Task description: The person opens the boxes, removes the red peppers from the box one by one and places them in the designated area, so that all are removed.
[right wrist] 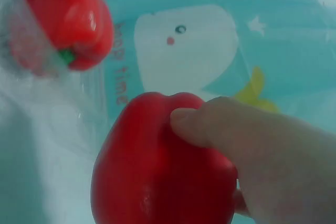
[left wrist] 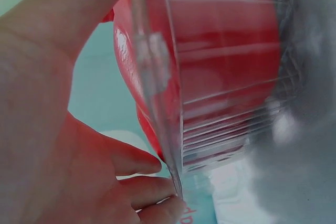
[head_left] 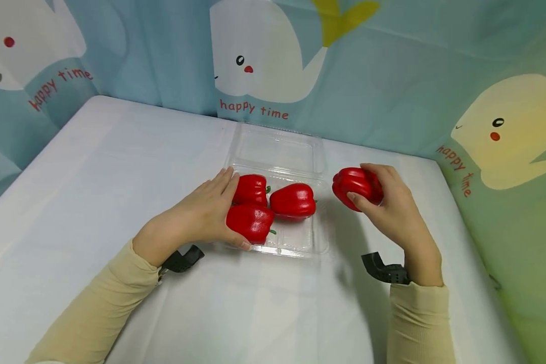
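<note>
My right hand grips a red bell pepper, thumb in front and fingers behind, above the table to the right of a clear plastic container. In the container lie three more red bell peppers: one at the back left, one at the front left, one in the middle. My left hand rests spread against the container's left side. Its thumb lies by the front edge, and in the left wrist view its fingertips touch the rim.
The container's hinged clear lid lies folded back behind it. A white cloth covers the table. Blue curtain with whale prints hangs along the back and sides. Each wrist wears a black strap.
</note>
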Action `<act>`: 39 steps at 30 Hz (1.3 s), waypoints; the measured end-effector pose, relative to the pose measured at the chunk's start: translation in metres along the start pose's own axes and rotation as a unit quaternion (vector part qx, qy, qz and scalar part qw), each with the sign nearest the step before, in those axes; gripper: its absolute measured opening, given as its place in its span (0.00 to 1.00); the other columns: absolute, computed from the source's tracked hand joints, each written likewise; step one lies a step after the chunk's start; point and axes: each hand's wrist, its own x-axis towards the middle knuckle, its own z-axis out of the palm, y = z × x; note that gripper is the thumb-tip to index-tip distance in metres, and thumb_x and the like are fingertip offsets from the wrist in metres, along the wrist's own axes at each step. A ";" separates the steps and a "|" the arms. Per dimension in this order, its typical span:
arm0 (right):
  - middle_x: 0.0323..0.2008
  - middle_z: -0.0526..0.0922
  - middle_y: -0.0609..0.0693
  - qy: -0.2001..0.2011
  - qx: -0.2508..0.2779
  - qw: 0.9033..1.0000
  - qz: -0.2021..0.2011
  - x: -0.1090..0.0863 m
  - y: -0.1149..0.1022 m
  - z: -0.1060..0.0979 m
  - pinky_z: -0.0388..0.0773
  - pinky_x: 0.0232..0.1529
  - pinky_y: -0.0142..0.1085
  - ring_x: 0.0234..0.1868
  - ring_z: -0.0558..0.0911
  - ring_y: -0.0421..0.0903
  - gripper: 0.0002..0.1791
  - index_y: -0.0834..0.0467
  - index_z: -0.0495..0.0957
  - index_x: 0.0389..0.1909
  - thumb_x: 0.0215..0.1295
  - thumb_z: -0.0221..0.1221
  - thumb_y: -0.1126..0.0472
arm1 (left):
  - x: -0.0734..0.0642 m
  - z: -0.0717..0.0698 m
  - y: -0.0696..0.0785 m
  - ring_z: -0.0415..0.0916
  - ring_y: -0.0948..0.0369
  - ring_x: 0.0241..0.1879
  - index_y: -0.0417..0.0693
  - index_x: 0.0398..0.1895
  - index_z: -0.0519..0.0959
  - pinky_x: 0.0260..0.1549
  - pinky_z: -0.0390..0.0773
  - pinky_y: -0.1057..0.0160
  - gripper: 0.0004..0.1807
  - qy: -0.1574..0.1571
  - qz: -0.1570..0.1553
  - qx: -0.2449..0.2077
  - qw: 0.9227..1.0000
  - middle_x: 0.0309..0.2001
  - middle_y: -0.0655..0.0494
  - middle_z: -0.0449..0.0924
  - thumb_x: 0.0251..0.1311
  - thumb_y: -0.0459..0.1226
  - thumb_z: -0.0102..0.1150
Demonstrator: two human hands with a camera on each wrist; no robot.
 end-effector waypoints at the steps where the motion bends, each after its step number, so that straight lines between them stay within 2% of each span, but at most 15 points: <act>1: 0.61 0.72 0.57 -0.002 0.000 1.000 0.007 0.000 0.002 0.001 0.76 0.49 0.37 0.58 0.74 0.56 0.31 0.57 0.68 0.68 0.64 0.64 0.60 | -0.001 0.001 0.000 0.36 0.44 0.80 0.36 0.78 0.43 0.74 0.53 0.42 0.76 0.001 -0.001 0.001 1.000 0.80 0.40 0.37 0.36 0.68 0.73; 4: 0.62 0.71 0.59 -0.014 0.003 1.000 0.017 0.001 0.008 0.005 0.78 0.51 0.53 0.59 0.73 0.59 0.31 0.59 0.67 0.68 0.65 0.63 0.60 | -0.004 0.002 -0.002 0.37 0.43 0.79 0.35 0.78 0.44 0.74 0.53 0.41 0.75 0.001 0.000 0.003 1.000 0.80 0.39 0.37 0.36 0.68 0.73; 10: 0.62 0.70 0.62 -0.028 -0.013 0.999 0.018 0.006 0.021 0.014 0.76 0.54 0.62 0.61 0.71 0.62 0.30 0.62 0.67 0.66 0.64 0.63 0.65 | -0.006 -0.002 -0.001 0.37 0.42 0.79 0.35 0.78 0.44 0.74 0.54 0.41 0.75 0.003 0.004 0.011 1.000 0.80 0.39 0.38 0.36 0.68 0.73; 17: 0.66 0.67 0.61 -0.061 -0.024 0.996 0.053 0.009 0.030 0.021 0.74 0.58 0.63 0.65 0.67 0.62 0.31 0.61 0.66 0.67 0.64 0.63 0.64 | -0.005 -0.004 0.000 0.38 0.42 0.79 0.35 0.78 0.44 0.73 0.55 0.41 0.76 -0.004 0.008 0.015 1.000 0.80 0.39 0.38 0.35 0.68 0.74; 30: 0.73 0.62 0.63 -0.080 -0.046 0.995 0.023 0.010 0.033 0.027 0.69 0.63 0.65 0.71 0.61 0.66 0.33 0.61 0.65 0.70 0.64 0.62 0.65 | -0.004 -0.002 0.002 0.37 0.43 0.79 0.36 0.78 0.44 0.74 0.55 0.42 0.75 0.000 0.007 0.003 1.000 0.80 0.39 0.37 0.35 0.67 0.74; 39: 0.72 0.64 0.61 -0.037 -0.041 0.998 0.006 0.008 0.026 0.020 0.74 0.59 0.62 0.70 0.65 0.63 0.30 0.61 0.69 0.67 0.63 0.63 0.65 | 0.000 0.000 -0.001 0.37 0.42 0.79 0.35 0.78 0.44 0.73 0.57 0.41 0.75 0.003 0.015 -0.004 1.000 0.80 0.39 0.38 0.35 0.66 0.75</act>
